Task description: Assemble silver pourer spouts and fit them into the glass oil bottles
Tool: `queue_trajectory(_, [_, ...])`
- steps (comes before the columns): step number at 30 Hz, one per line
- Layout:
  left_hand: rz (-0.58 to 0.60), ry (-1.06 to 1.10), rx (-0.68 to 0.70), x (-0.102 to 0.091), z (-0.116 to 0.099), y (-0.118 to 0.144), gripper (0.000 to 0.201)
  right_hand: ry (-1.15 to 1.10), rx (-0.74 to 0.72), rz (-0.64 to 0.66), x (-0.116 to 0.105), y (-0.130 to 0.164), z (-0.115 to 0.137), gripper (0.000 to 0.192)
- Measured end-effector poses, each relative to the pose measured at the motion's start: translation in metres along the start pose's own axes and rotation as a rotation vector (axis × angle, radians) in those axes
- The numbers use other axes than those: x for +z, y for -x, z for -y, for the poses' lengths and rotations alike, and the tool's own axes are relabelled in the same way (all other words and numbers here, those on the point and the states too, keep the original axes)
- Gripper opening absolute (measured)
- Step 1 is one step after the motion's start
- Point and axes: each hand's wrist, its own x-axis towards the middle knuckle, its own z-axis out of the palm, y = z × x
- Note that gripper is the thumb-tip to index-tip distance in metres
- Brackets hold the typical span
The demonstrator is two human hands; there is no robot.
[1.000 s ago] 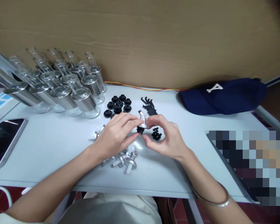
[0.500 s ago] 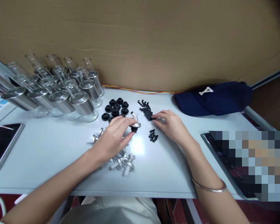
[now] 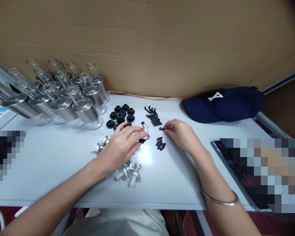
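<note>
My left hand (image 3: pixel 123 142) is closed on a silver pourer spout (image 3: pixel 147 135) with a black ribbed stopper under its disc, the spout tilted upward. Between the thumb and fingertips of my right hand (image 3: pixel 179 132) is a small black lever (image 3: pixel 161 128), held just off a row of similar black levers (image 3: pixel 154 118). Below it lies a cluster of tiny black caps (image 3: pixel 160 143). Black ribbed stoppers (image 3: pixel 120 118) sit grouped beyond my left hand, which hides some of them. More silver pourer spouts (image 3: pixel 134 175) with white tubes lie beside and below that hand.
Several glass bottles with steel sleeves (image 3: pixel 83 106) stand at the back left. A dark blue cap (image 3: pixel 223 106) lies at the back right, and a dark flat device (image 3: pixel 232 170), partly pixelated, at the right. Red and yellow wires (image 3: pixel 147 97) run along the cardboard wall (image 3: pixel 147 49).
My right hand has drawn one black lever slightly away from the row, toward me. My left hand has turned and lowered the pourer spout a little, so its stopper is now mostly hidden.
</note>
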Motion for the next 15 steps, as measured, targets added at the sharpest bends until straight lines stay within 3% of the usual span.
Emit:
queue_trajectory(4, [0.018, -0.007, 0.033, 0.0, 0.0, 0.0, 0.031, 0.019, 0.06, -0.012, 0.0, 0.002, 0.001, 0.021])
queue_trajectory(10, [0.036, 0.069, 0.041, -0.002, 0.0, -0.002, 0.028, 0.007, 0.145, -0.027, -0.003, 0.003, 0.005, 0.018])
queue_trajectory(15, [0.044, 0.192, 0.027, -0.004, -0.003, -0.003, 0.025, -0.255, -0.004, -0.3, -0.013, 0.004, 0.02, 0.004])
